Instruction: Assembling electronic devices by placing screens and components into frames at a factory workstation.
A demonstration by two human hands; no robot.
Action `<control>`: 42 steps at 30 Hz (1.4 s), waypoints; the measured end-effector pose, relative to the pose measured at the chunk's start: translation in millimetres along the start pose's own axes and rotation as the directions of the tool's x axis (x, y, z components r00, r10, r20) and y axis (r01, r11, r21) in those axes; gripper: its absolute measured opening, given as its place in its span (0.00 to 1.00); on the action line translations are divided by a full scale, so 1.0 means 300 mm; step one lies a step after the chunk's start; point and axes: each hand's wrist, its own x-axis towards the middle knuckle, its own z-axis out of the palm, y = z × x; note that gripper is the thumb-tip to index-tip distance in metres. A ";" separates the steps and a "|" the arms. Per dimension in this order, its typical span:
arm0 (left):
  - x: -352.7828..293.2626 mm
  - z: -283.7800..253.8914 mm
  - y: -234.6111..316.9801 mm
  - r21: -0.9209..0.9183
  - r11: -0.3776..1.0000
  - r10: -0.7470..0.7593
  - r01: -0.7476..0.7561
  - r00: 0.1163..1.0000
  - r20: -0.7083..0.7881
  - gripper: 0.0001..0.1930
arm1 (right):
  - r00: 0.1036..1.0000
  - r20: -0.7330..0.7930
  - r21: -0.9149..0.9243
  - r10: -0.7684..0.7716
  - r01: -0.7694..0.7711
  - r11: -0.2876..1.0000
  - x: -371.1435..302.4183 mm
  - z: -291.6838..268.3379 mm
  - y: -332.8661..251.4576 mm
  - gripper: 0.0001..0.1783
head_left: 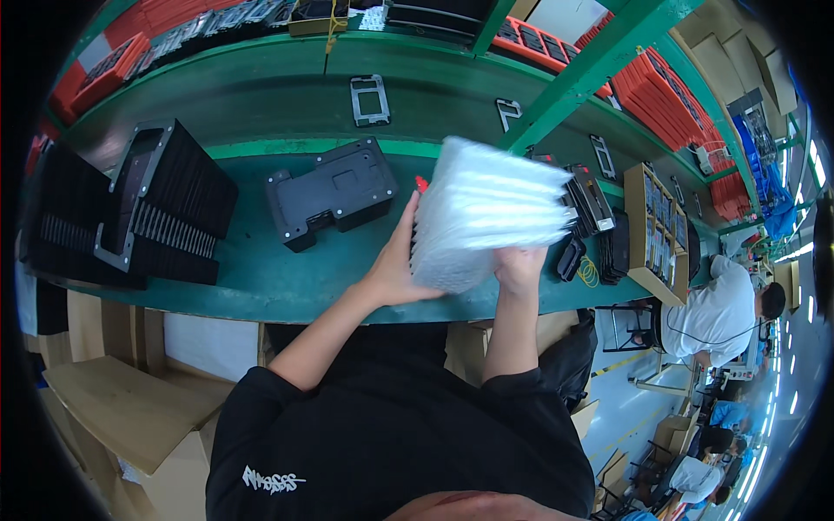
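Note:
Between my two hands is a thick stack of translucent white bubble-wrap sheets or pouches [486,204], held up over the green workbench [248,269]. My left hand [398,267] grips its left side and lower edge, with some fingers hidden behind it. At the lower right of the stack, my right hand [519,267] is closed on the sheets, its fingertips partly covered. The sheets' right ends fan out and look blurred. Just left of the stack sits a black moulded part stack [334,187] with an irregular outline and small round studs.
Tall stacks of black frames [174,200] stand at the left. A green belt [287,95] behind carries spaced metal frames [371,102]. A green post [591,69] slants close behind the stack. At right are a cardboard box [656,234] of parts and a seated person [712,304].

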 end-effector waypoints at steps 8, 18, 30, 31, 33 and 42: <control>0.017 0.045 -0.020 -0.177 0.975 -0.146 0.136 0.988 -0.044 0.53 | 0.957 -0.201 0.438 -0.207 0.277 0.855 0.102 -0.011 -0.058 0.44; 0.034 0.054 -0.041 -0.152 0.986 -0.102 0.074 0.976 -0.191 0.28 | 0.953 -0.126 0.498 0.277 -0.181 0.848 -0.047 -0.102 0.053 0.40; 0.127 -0.009 0.017 0.066 0.978 -0.209 0.200 0.960 0.186 0.30 | 0.887 0.067 0.241 0.457 -0.459 0.855 -0.254 -0.135 -0.023 0.56; 0.153 -0.016 0.003 0.113 0.967 -0.254 0.228 0.859 0.445 0.30 | 0.844 0.158 0.211 0.513 -0.536 0.817 -0.253 -0.150 -0.055 0.54; 0.207 -0.023 -0.031 0.220 0.947 -0.308 0.236 0.461 0.832 0.28 | 0.722 0.328 0.130 0.610 -0.673 0.728 -0.258 -0.165 -0.091 0.51; 0.569 -0.017 0.057 0.097 0.585 -0.616 0.805 0.364 0.698 0.21 | 0.648 -0.216 0.468 0.730 -0.587 0.660 -0.219 -0.224 -0.116 0.39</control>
